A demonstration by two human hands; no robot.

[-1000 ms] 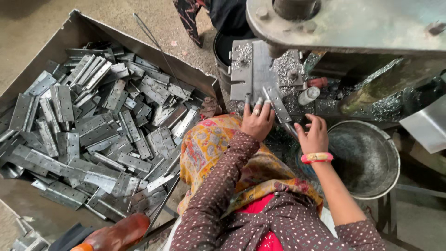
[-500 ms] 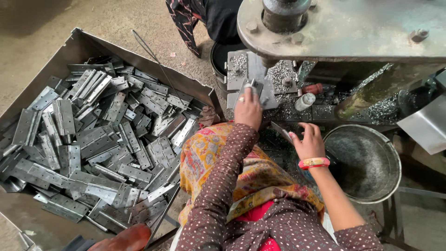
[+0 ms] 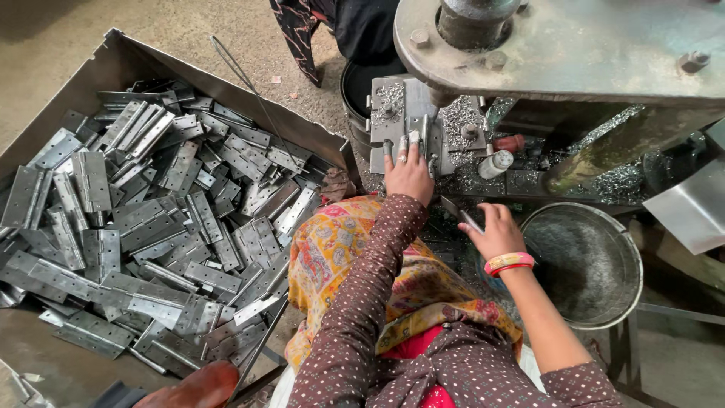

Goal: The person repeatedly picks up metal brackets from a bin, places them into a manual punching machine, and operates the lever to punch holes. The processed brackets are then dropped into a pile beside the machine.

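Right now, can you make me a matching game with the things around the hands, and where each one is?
Things:
1. left hand
2. right hand
3. metal bowl
4. pile of hinges

Places:
A. in the big metal tray on the floor
B. reaching onto the press bed
C. holding a flat metal piece
D. on a stand just right of the bangled wrist

Pairs: 1-B, 2-C, 3-D, 4-A

Single head-worn camera looks steeply down from close above the seated person, facing the grey steel press machine.
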